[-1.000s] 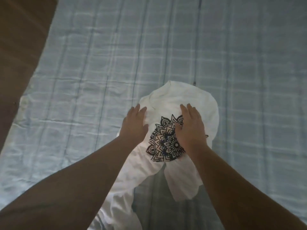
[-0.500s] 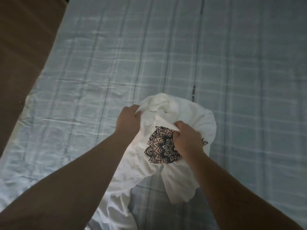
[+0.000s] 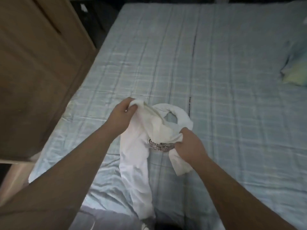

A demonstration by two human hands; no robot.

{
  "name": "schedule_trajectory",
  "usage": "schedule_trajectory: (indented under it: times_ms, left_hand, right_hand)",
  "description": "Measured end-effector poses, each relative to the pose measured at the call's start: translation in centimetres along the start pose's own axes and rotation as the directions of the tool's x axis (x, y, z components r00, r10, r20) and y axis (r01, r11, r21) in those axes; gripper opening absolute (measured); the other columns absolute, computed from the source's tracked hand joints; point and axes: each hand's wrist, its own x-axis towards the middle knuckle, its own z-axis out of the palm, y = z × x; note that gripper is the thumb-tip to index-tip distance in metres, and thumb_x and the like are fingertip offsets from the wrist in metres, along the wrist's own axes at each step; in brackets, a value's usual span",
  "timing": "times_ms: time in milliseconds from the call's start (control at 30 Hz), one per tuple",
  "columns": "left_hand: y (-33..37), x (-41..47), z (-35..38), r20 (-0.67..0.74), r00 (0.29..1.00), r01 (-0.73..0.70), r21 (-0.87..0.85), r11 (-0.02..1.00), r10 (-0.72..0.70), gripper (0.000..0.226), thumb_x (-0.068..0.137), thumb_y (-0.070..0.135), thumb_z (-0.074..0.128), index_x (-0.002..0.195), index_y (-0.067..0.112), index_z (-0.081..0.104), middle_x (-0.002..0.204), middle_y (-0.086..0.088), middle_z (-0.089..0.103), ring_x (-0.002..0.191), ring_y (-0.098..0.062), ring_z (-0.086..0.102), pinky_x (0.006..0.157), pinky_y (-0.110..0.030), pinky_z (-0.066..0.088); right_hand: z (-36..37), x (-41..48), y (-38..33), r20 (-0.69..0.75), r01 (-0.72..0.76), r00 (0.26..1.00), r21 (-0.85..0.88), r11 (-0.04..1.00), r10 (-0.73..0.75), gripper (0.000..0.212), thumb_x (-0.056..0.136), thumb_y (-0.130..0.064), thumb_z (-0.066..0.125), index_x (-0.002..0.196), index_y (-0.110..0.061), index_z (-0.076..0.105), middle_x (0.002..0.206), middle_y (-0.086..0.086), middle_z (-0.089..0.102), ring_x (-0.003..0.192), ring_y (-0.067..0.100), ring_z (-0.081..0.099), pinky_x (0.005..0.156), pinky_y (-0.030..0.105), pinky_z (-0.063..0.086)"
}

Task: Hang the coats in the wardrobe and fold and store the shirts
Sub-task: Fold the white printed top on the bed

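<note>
A white shirt [image 3: 134,156] with a black mandala print [image 3: 159,145] lies bunched on the bed, its lower part trailing toward me. My left hand [image 3: 122,113] grips a fold of the shirt's upper edge and holds it raised above the sheet. My right hand [image 3: 188,143] grips the cloth beside the print, lower and to the right. The fabric stretches between both hands, and the print is mostly folded out of sight. No coat is in view.
The bed [image 3: 216,80] carries a light blue checked sheet. A brown wooden wardrobe panel [image 3: 33,63] stands along the left side. A pillow [image 3: 295,67] lies at the far right edge. A dark gap shows behind the bed at top left.
Both hands went from lying flat on the shirt to gripping it. The left hand has lifted its fold up and left; the print has crumpled. The view has pulled back.
</note>
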Motion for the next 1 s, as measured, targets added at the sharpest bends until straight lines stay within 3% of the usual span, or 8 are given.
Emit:
schedule_trajectory:
  times_ms: [200, 367, 500, 600, 667, 767, 867, 1000]
  left_hand:
    - [8.8, -5.9, -8.7, -0.107, 0.98, -0.173, -0.066, 0.983, 0.166, 0.025, 0.098, 0.018, 0.048, 0.091, 0.038, 0.061, 0.08, 0.023, 0.062, 0.074, 0.004, 0.054, 0.064, -0.017, 0.04]
    - [15.9, -10.8, -16.1, -0.151, 0.953, -0.278, -0.092, 0.956, 0.263, 0.02, 0.101, 0.025, 0.046, 0.098, 0.035, 0.062, 0.09, 0.017, 0.062, 0.085, -0.001, 0.056, 0.082, -0.028, 0.044]
    - [19.8, -14.2, -20.7, -0.118, 0.943, -0.321, -0.078, 0.944, 0.311, 0.02, 0.102, 0.027, 0.046, 0.096, 0.032, 0.064, 0.089, 0.011, 0.064, 0.083, -0.003, 0.058, 0.08, -0.031, 0.046]
    - [21.5, -16.6, -24.5, -0.162, 0.927, -0.346, -0.013, 0.938, 0.339, 0.027, 0.101, 0.026, 0.046, 0.09, 0.042, 0.065, 0.085, 0.024, 0.064, 0.082, 0.007, 0.058, 0.074, -0.02, 0.043]
    - [22.2, -18.0, -27.1, -0.214, 0.909, -0.36, 0.034, 0.933, 0.358, 0.033, 0.102, 0.026, 0.045, 0.086, 0.048, 0.063, 0.084, 0.028, 0.064, 0.08, 0.013, 0.057, 0.07, -0.011, 0.042]
    - [22.5, -19.6, -31.0, -0.3, 0.88, -0.359, 0.088, 0.929, 0.369, 0.026, 0.103, 0.028, 0.046, 0.091, 0.043, 0.063, 0.093, 0.018, 0.066, 0.088, 0.001, 0.061, 0.076, -0.019, 0.044]
    - [22.0, -20.9, -33.9, -0.327, 0.875, -0.334, 0.128, 0.934, 0.358, 0.021, 0.1, 0.034, 0.05, 0.087, 0.037, 0.066, 0.086, 0.015, 0.067, 0.079, -0.002, 0.061, 0.071, -0.028, 0.047]
    - [21.3, -22.7, -35.4, -0.226, 0.918, -0.297, 0.149, 0.943, 0.325, 0.031, 0.099, 0.047, 0.05, 0.101, 0.025, 0.07, 0.1, -0.002, 0.073, 0.086, -0.01, 0.066, 0.083, -0.043, 0.056]
  right_hand:
    - [-5.5, -8.3, -9.0, -0.256, 0.249, 0.931, -0.072, 0.966, -0.259, 0.028, 0.068, -0.022, 0.058, 0.091, -0.006, 0.061, 0.1, 0.014, 0.059, 0.096, 0.033, 0.053, 0.079, 0.043, 0.046]
    - [-8.6, -15.1, -16.6, -0.083, 0.235, 0.972, 0.287, 0.929, -0.22, 0.015, 0.079, -0.018, 0.062, 0.084, -0.029, 0.053, 0.077, -0.007, 0.06, 0.062, 0.005, 0.053, 0.052, 0.022, 0.04]
    - [-10.3, -18.4, -22.2, -0.031, 0.252, 0.961, 0.511, 0.822, -0.275, 0.037, 0.066, -0.018, 0.059, 0.1, -0.031, 0.055, 0.088, 0.003, 0.056, 0.074, 0.016, 0.054, 0.065, 0.03, 0.045]
    - [-11.9, -18.9, -26.0, 0.093, 0.148, 0.943, 0.741, 0.655, -0.318, 0.073, 0.053, -0.004, 0.047, 0.123, -0.022, 0.059, 0.115, 0.016, 0.06, 0.096, 0.028, 0.062, 0.08, 0.036, 0.05]
    - [-13.1, -18.9, -28.0, 0.177, 0.111, 0.89, 0.81, 0.575, -0.421, 0.07, 0.053, 0.0, 0.047, 0.12, -0.013, 0.064, 0.118, 0.016, 0.066, 0.102, 0.029, 0.064, 0.084, 0.038, 0.05]
    - [-14.1, -18.4, -30.7, 0.176, 0.205, 0.876, 0.707, 0.677, -0.449, 0.05, 0.065, -0.006, 0.054, 0.111, -0.017, 0.069, 0.112, 0.009, 0.072, 0.103, 0.026, 0.066, 0.084, 0.036, 0.05]
    - [-14.4, -17.1, -33.3, -0.154, 0.428, 0.902, 0.19, 0.884, -0.404, 0.018, 0.082, -0.014, 0.064, 0.097, -0.023, 0.062, 0.098, 0.003, 0.066, 0.095, 0.023, 0.062, 0.072, 0.029, 0.044]
    - [-14.2, -16.9, -36.6, -0.334, 0.602, 0.726, -0.113, 0.79, -0.601, 0.018, 0.081, -0.02, 0.072, 0.079, -0.032, 0.058, 0.08, -0.009, 0.047, 0.079, 0.017, 0.051, 0.064, 0.029, 0.032]
